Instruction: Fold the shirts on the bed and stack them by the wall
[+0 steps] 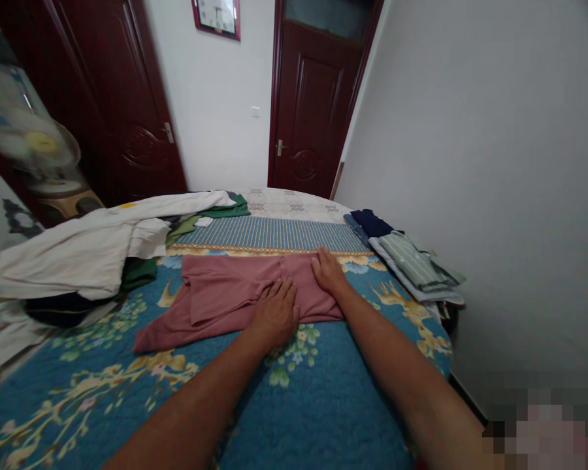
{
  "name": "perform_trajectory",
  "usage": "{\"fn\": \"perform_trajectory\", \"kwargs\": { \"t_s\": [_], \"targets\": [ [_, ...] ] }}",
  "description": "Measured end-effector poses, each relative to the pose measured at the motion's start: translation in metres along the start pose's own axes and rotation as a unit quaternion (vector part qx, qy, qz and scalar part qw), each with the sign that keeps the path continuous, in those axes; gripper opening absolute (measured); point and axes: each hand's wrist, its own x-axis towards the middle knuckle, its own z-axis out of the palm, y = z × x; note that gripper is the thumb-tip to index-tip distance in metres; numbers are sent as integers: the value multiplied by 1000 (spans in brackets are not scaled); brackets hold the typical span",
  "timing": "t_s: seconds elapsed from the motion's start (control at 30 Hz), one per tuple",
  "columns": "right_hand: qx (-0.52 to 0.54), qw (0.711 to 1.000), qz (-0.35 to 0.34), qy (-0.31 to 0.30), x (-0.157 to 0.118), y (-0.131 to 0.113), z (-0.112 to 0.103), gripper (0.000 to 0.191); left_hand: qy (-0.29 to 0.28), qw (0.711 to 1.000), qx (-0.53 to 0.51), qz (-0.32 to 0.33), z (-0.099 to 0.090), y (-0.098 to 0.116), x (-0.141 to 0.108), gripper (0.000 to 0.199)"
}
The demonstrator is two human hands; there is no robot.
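On the blue floral quilt [323, 391], the fingers [280, 287] press the pink garment [225, 277] flat.

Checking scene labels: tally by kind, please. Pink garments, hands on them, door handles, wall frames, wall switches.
Pink garment: 1
Hands on it: 2 (left hand, right hand)
Door handles: 2 (left door handle, right door handle)
Wall frame: 1
Wall switch: 1
Total: 7
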Motion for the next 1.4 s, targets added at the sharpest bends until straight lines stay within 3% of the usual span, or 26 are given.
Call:
{"fn": "perform_trajectory", "kwargs": {
  "t_s": [0.27,0.33,0.43,0.5,0.6,0.73,0.9,1.17,1.4],
  "targets": [
    [11,998,-38,-41,-83,-2,-30,63,20,999,-16,28,4,-10,3,51],
    [67,996,-47,-24,-99,2,-44,57,49,997,-33,41,-2,-9,2,45],
    [172,984,-36,-11,-113,12,-67,38,80,988,-67,115,-12,-6,-3,39],
    [204,978,-35,-11,-119,18,-81,21,66,981,-79,166,-18,-4,-5,33],
    [176,981,-74,-24,-126,19,-90,7,36,981,-70,175,-21,0,-5,13],
    [94,986,-134,-32,-131,10,-86,5,28,988,-54,140,-19,0,0,15],
    [64,984,-148,-68,-131,8,-89,6,24,994,-49,93,-15,-1,5,14],
    [120,974,-136,-138,-132,14,-108,9,20,992,-58,109,-15,-7,2,15],
    [143,973,-127,-128,-132,14,-108,14,31,987,-80,134,-19,-10,-1,9]
  ]
}}
